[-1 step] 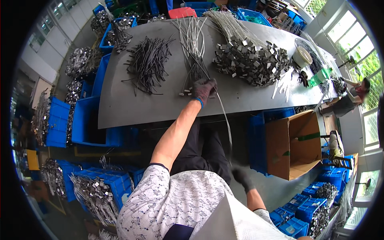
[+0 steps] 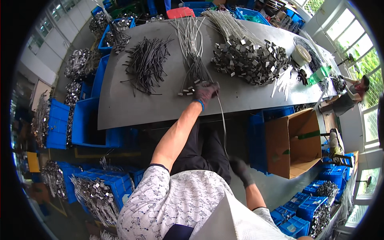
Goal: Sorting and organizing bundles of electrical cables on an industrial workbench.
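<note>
The gloved left hand [image 2: 205, 92] was closed around one thin grey metal strip [image 2: 222, 120] at the near edge of the grey worktable [image 2: 132, 108], beside the bundle of pale wires [image 2: 192, 52]. The strip ran down off the edge to the gloved right hand [image 2: 240, 168] by the knee; whether those fingers gripped it I couldn't tell.

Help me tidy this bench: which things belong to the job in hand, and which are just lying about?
In the job:
left hand
right hand
the long wire stretched between them
wire bundle by the left hand

Lying about:
dark rods
metal clips
tape roll
cardboard box
</note>
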Available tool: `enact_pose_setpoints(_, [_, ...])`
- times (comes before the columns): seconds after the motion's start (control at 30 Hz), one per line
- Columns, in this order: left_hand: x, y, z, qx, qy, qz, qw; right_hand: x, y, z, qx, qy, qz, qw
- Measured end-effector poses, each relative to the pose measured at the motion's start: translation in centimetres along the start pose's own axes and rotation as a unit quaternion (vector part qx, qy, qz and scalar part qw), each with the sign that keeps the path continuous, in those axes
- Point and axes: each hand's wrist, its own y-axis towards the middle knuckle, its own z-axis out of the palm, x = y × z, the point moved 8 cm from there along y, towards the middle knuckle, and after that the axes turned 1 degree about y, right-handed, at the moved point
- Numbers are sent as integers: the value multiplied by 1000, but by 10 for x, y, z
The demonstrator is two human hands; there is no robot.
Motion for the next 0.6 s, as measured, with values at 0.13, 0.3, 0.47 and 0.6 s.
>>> enact_pose_setpoints(0.13, [46,-30,13,84,85,-11,993,159,122,-91,-159,331,42,929])
enact_pose_setpoints(0.3, [42,-64,14,101,101,13,990,151,223,-87,-208,402,15,892])
enact_pose_setpoints(0.47, [36,-35,-14,20,109,16,994,195,275,-101,-276,350,-65,893])
enact_pose_setpoints(0.6, [10,-9,-32,-20,194,113,974,217,301,-97,-170,465,16,869])
